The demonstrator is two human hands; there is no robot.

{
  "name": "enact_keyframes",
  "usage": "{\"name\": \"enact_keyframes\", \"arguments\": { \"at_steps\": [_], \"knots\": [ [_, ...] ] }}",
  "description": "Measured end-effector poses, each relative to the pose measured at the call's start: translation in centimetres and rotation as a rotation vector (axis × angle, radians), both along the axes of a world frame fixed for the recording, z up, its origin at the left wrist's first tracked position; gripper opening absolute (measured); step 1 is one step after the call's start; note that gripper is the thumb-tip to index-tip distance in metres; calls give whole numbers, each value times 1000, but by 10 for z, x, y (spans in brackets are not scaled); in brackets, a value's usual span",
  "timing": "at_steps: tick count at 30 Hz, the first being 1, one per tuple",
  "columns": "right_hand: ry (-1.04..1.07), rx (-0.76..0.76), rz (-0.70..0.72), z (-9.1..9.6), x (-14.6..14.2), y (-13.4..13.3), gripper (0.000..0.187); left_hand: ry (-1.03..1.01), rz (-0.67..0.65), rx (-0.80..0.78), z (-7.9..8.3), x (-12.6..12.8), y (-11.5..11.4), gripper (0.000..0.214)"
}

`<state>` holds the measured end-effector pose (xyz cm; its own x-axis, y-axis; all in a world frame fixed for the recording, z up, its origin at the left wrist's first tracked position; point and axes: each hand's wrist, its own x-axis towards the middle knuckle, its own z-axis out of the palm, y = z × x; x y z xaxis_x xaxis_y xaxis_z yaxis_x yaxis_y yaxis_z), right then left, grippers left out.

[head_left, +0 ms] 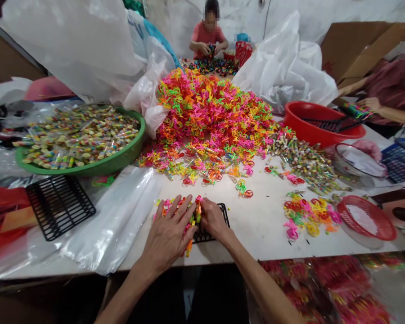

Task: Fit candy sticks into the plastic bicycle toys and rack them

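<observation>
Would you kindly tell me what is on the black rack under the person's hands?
Colourful plastic pieces show on the black rack; the left hand and right hand hide whatever lies beneath them.

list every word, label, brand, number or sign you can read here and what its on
No text can be read for certain.
White-and-blue plastic bag: blue print, cut off and too blurred to read.
Cardboard box at right: faint reddish marks, too unclear to read.
Black rack at front centre and bright plastic pieces beside it: no text visible.
</observation>
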<state>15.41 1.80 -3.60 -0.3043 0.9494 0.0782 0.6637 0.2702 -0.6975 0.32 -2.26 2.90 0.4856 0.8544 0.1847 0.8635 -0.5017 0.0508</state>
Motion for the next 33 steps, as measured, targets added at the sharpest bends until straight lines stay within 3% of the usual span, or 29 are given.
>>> {"name": "enact_keyframes", "arguments": {
  "at_steps": [4, 6, 8, 11, 14, 16, 19, 23, 26, 29, 33],
  "knots": [
    [-247, 18, 88, 7, 3, 3, 20, -2, 2, 8, 0, 0, 1, 51],
    [-277, -51, 186, 16, 11, 19, 18, -8, 1, 12, 1, 0, 1, 49],
    [-311, -100, 198, 27, 22, 46, 17, -15, 2, 13, 2, -1, 0, 47],
    [-482, 2, -85, 41, 26, 89, 22, -16, 5, 5, 2, -1, -1, 46],
    [-650, 35, -146, 45, 14, 112, 24, -12, 5, 2, 3, -2, -2, 46],
    [-685, 29, -125, 44, 7, 111, 24, -10, 5, 2, 3, -2, -2, 46],
    [-709, 34, -104, 41, 15, 87, 28, -12, 9, 0, 3, -2, -3, 46],
    [-739, 71, -84, 36, 60, 41, 34, -21, 12, -3, 3, -1, -3, 46],
    [-663, 109, -251, 29, 88, 18, 32, -33, 6, 9, 2, -1, -2, 46],
    [-577, 24, -442, 21, 86, 17, 31, -30, -3, 26, 0, -1, -1, 47],
    [-581, -90, -522, 17, 62, 36, 32, 10, -15, 49, -2, -1, -1, 47]
  ]
}}
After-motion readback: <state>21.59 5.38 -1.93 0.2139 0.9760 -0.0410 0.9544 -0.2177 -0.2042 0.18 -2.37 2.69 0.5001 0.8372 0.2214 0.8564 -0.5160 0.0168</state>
